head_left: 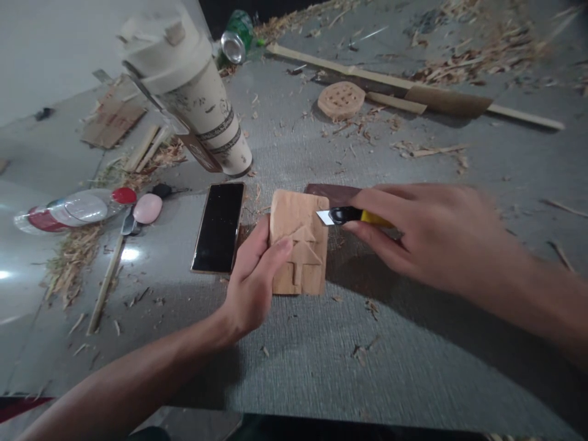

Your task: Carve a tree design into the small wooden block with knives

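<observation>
A small wooden block (301, 211) with a tree shape carved in relief stands tilted above the table, its carved face toward me. My left hand (257, 269) grips its left edge, the thumb lying across the front. In my right hand (427, 229) is a utility knife (346, 215) with a yellow and black handle. Its short bare blade lies over the block's upper right edge; whether it touches the wood I cannot tell. Behind the block and the knife lies a dark brown flat piece (331, 193), partly hidden.
A black phone (219, 226) lies left of the block, with a tall patterned tumbler (202, 104) behind it. Farther left are a plastic bottle (78, 209) and a pink oval object (147, 209). A carved wooden disc (341, 100), long sticks (450, 101), a green can (237, 37) and scattered shavings lie beyond.
</observation>
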The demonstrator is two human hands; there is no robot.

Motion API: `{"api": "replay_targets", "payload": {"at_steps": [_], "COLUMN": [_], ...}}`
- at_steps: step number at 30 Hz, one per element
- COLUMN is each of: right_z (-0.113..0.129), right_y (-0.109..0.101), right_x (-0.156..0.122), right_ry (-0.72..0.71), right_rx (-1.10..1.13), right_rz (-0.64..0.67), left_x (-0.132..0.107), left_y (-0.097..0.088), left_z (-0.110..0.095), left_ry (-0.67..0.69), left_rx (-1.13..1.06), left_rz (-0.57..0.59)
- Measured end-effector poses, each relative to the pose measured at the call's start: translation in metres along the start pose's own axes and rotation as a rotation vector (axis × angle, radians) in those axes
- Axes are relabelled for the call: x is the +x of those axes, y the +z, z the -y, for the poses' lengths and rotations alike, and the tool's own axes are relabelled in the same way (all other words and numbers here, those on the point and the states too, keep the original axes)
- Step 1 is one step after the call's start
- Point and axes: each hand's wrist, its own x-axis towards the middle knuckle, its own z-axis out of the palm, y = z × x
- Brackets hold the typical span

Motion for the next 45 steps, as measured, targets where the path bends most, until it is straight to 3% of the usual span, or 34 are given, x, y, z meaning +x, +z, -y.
{"api": "replay_targets", "payload": {"at_steps": [15, 45], "right_z": [0.000, 0.004], "right_y": [0.002, 0.004], "right_x": [0.002, 0.001], "right_ry": [-0.081, -0.065], "right_rx": [0.076, 0.071], "right_rz": [0.110, 0.059], "left_x": [0.000, 0.003], "left_y": [0.000, -0.001], "left_z": [0.011, 0.011], "left_ry": [-0.015, -0.005], "left_rx": [-0.148, -0.157], "left_rz": [-0.035, -0.021]}}
